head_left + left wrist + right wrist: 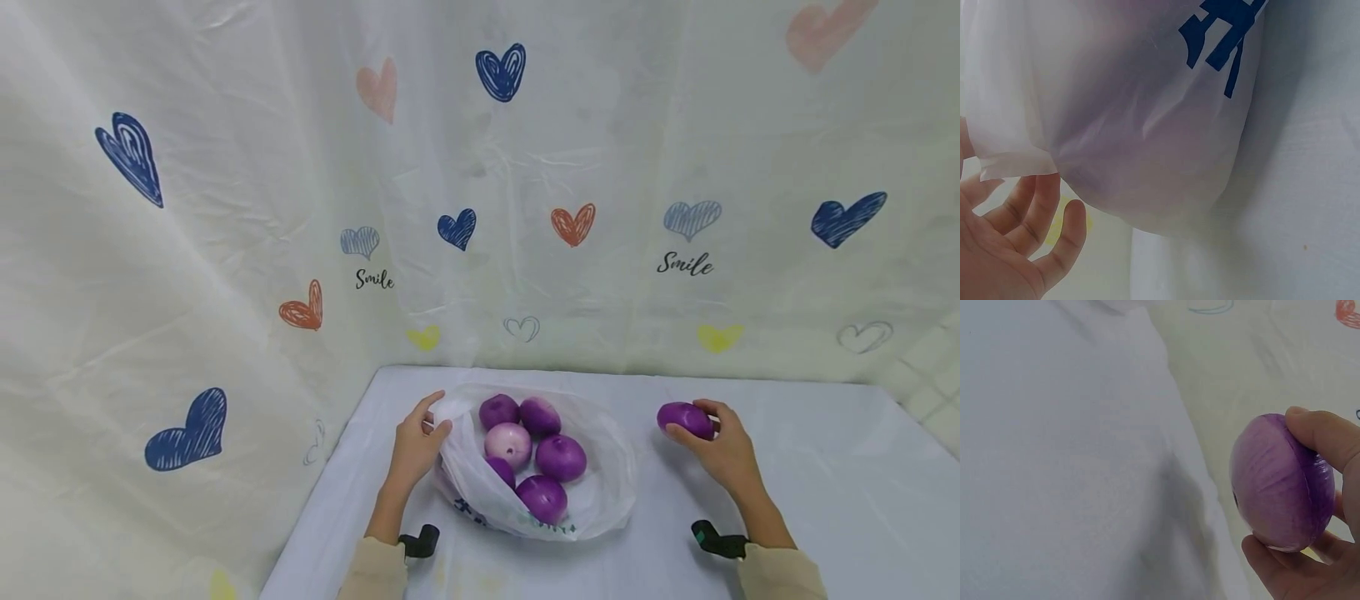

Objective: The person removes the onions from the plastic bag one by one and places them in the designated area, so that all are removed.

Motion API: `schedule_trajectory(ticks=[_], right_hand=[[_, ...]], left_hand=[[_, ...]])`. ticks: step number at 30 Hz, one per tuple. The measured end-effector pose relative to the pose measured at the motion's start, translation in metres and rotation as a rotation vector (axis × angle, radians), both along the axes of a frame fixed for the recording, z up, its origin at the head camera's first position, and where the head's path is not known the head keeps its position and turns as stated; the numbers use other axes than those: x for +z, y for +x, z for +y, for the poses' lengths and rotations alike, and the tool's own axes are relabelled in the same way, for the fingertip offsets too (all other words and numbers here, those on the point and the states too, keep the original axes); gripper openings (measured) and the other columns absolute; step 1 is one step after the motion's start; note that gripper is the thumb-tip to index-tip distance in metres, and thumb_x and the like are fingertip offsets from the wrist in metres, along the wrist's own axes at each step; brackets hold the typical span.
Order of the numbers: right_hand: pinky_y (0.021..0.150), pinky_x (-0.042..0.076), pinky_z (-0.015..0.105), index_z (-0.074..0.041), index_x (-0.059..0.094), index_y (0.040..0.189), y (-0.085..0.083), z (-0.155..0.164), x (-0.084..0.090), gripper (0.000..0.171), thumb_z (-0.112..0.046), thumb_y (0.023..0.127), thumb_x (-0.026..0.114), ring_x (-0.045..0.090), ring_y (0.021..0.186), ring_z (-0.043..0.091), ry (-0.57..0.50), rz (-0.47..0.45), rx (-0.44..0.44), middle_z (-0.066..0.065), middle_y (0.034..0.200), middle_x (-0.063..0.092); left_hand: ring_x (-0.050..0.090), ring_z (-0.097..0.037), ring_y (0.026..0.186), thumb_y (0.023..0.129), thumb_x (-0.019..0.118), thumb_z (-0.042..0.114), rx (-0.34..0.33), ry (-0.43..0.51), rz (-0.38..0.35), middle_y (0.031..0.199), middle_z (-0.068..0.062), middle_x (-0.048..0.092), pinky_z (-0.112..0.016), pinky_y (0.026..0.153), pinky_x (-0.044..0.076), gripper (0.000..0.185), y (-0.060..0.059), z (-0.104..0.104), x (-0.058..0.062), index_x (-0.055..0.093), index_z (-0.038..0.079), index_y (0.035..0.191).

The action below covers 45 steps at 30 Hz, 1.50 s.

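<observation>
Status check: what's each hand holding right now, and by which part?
Right hand grips a purple onion around its sides, thumb and fingers opposed. Left hand pinches the rim of the white plastic bag at its open mouth.

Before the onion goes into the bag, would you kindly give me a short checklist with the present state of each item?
1. Right hand grips the onion: ok, fingers curl round it.
2. Left hand holds the bag rim: ok, pinched at the left edge.
3. Bag mouth open: ok, six onions show inside.
4. Room inside for one more: cannot tell.
5. Path from onion to bag: ok, only bare table lies between.
6. Bag sits steady on the table: ok, it rests flat.
</observation>
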State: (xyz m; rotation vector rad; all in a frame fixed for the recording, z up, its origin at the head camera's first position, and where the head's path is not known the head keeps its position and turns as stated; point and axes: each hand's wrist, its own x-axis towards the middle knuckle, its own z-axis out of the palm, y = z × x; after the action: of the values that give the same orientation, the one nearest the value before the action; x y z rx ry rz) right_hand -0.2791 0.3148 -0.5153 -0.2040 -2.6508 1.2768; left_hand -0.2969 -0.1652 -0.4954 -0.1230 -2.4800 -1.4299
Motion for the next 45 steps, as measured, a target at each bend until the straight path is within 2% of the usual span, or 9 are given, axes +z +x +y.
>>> schedule_trajectory(ticks=[6, 13, 20, 29, 32, 36, 41, 45], right_hand=[[0.098, 0.043, 0.067, 0.004, 0.032, 0.153, 0.0, 0.005, -0.009, 0.089, -0.049, 0.093, 0.071, 0.041, 0.129, 0.054, -0.001, 0.009, 0.004, 0.036, 0.15, 0.035], [0.107, 0.034, 0.073, 0.003, 0.025, 0.155, -0.001, 0.009, -0.014, 0.09, -0.046, 0.094, 0.07, 0.034, 0.136, 0.058, 0.006, -0.049, 0.03, 0.039, 0.153, 0.029], [0.103, 0.035, 0.074, 0.0, 0.027, 0.156, -0.005, 0.011, -0.016, 0.085, -0.043, 0.096, 0.069, 0.038, 0.129, 0.058, 0.013, -0.043, 0.028, 0.04, 0.148, 0.03], [0.106, 0.032, 0.076, 0.001, 0.023, 0.158, -0.005, 0.01, -0.015, 0.088, -0.045, 0.097, 0.067, 0.033, 0.134, 0.06, 0.024, -0.064, 0.019, 0.042, 0.151, 0.026], [0.105, 0.034, 0.075, 0.003, 0.023, 0.157, -0.005, 0.01, -0.015, 0.089, -0.044, 0.096, 0.069, 0.035, 0.132, 0.06, 0.032, -0.043, 0.024, 0.043, 0.148, 0.028], [0.1, 0.034, 0.075, 0.003, 0.023, 0.157, -0.005, 0.009, -0.009, 0.091, -0.042, 0.094, 0.071, 0.033, 0.129, 0.062, 0.071, -0.013, 0.025, 0.044, 0.148, 0.026], [0.095, 0.035, 0.079, 0.001, 0.024, 0.158, -0.003, 0.003, 0.005, 0.092, -0.047, 0.094, 0.07, 0.024, 0.129, 0.064, 0.131, -0.009, -0.022, 0.046, 0.151, 0.018], [0.093, 0.035, 0.08, 0.001, 0.028, 0.156, 0.003, -0.009, 0.021, 0.086, -0.043, 0.095, 0.07, 0.023, 0.13, 0.064, 0.156, 0.053, -0.019, 0.045, 0.15, 0.02]], left_hand=[[0.054, -0.014, 0.078, 0.092, 0.071, 0.015, -0.002, 0.002, -0.009, 0.098, -0.008, 0.057, -0.027, 0.066, 0.048, 0.052, 0.0, 0.0, -0.002, 0.06, 0.024, 0.142], [0.053, -0.014, 0.078, 0.093, 0.071, 0.015, 0.0, -0.007, -0.005, 0.097, -0.008, 0.057, -0.026, 0.067, 0.047, 0.051, 0.001, 0.0, -0.002, 0.06, 0.022, 0.142], [0.054, -0.015, 0.079, 0.093, 0.071, 0.015, -0.006, -0.004, 0.004, 0.097, -0.008, 0.057, -0.027, 0.068, 0.047, 0.052, 0.001, -0.001, -0.001, 0.06, 0.021, 0.143], [0.053, -0.015, 0.079, 0.092, 0.071, 0.014, -0.009, 0.006, 0.019, 0.097, -0.008, 0.057, -0.027, 0.067, 0.047, 0.051, -0.001, 0.0, 0.0, 0.061, 0.022, 0.142], [0.054, -0.015, 0.079, 0.092, 0.07, 0.015, -0.007, 0.003, 0.017, 0.098, -0.008, 0.057, -0.027, 0.068, 0.047, 0.051, -0.001, 0.0, 0.001, 0.061, 0.024, 0.141], [0.054, -0.015, 0.079, 0.093, 0.07, 0.014, -0.01, 0.003, 0.009, 0.098, -0.008, 0.057, -0.027, 0.068, 0.048, 0.051, -0.001, 0.0, 0.002, 0.061, 0.023, 0.142], [0.054, -0.016, 0.079, 0.093, 0.069, 0.014, -0.018, 0.01, -0.001, 0.099, -0.008, 0.057, -0.026, 0.067, 0.048, 0.05, 0.0, 0.0, 0.002, 0.06, 0.023, 0.142], [0.054, -0.016, 0.079, 0.094, 0.069, 0.014, -0.02, 0.014, -0.001, 0.098, -0.008, 0.057, -0.026, 0.066, 0.048, 0.05, 0.001, 0.0, 0.002, 0.06, 0.023, 0.142]])
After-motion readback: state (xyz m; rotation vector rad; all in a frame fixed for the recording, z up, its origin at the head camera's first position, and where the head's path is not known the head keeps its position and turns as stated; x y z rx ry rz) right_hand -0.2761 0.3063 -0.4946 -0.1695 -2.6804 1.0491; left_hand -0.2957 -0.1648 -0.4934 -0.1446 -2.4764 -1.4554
